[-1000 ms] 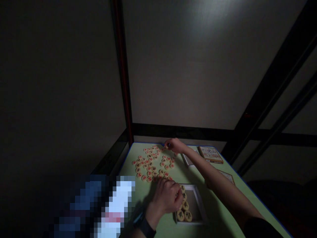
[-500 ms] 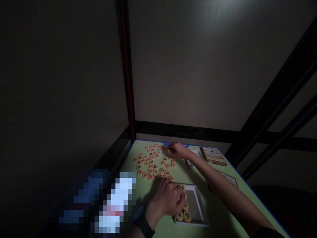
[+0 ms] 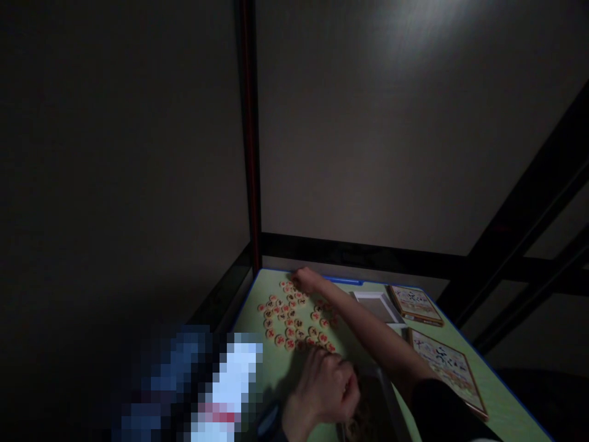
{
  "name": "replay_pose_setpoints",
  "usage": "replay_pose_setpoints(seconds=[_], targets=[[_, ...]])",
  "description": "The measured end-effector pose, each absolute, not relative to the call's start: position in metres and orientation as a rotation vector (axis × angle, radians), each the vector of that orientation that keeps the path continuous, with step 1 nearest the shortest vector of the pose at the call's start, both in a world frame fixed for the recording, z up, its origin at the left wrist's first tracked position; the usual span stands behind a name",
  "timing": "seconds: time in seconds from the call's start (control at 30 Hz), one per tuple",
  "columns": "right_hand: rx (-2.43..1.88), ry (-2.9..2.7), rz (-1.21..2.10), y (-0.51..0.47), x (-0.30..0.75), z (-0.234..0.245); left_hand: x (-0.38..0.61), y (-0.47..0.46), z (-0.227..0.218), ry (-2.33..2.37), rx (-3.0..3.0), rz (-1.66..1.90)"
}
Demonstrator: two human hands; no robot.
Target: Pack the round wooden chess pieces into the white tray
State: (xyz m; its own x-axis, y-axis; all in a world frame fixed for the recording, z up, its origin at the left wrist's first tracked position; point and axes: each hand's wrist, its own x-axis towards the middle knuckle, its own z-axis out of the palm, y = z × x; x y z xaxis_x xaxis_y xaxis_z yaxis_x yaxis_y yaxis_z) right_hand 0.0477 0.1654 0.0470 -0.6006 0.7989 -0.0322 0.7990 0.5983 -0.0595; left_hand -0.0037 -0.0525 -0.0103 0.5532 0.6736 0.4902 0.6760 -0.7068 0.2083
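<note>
Round wooden Chinese chess pieces [image 3: 289,331] with red or black characters lie spread over the left of a green table. My right hand [image 3: 307,280] reaches over them to the far edge, its fingers closed and bent down beside the farthest pieces; its fingertips are hidden. Nearer, my left hand [image 3: 324,383], with a dark watch at its wrist, is curled shut over the left side of an open box tray [image 3: 393,405]. What it holds is too dark to make out. Some pieces lie in the shadowed tray, partly covered by this hand.
A second open tray [image 3: 377,304] stands behind my right forearm. Two printed game boxes or lids, one at the back [image 3: 416,304] and one closer [image 3: 448,368], lie along the right side. Walls rise behind and left of the table. A pixelated patch covers the lower left.
My right hand has moved left along the far edge to other pieces. My left hand stays by the near tray, still closed. The view has shifted, and the tray is now in deeper shadow.
</note>
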Motion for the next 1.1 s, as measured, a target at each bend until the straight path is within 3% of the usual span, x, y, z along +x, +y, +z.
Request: replay_pose_setpoints(seconds=[0.33,0.6,0.83,1.0,1.1], targets=[[1.504,2.83,-0.061,0.155,0.052,0.04,-0.003,-0.054,-0.004,-1.308,-2.805,-0.769],[1.554,3.017,-0.204,0.079,0.135,0.063,-0.01,-0.051,0.016,-1.67,-2.689,-0.76],[1.632,3.068,-0.9,-0.028,0.202,0.053,-0.013,-0.043,0.031,-1.856,-2.619,-0.741],[1.772,3.087,-0.934,-0.039,0.208,0.038,-0.005,-0.03,0.042,-1.944,-2.594,-0.751],[1.782,3.119,-0.883,-0.019,0.199,0.037,-0.002,-0.028,0.037,-1.77,-2.599,-0.8]])
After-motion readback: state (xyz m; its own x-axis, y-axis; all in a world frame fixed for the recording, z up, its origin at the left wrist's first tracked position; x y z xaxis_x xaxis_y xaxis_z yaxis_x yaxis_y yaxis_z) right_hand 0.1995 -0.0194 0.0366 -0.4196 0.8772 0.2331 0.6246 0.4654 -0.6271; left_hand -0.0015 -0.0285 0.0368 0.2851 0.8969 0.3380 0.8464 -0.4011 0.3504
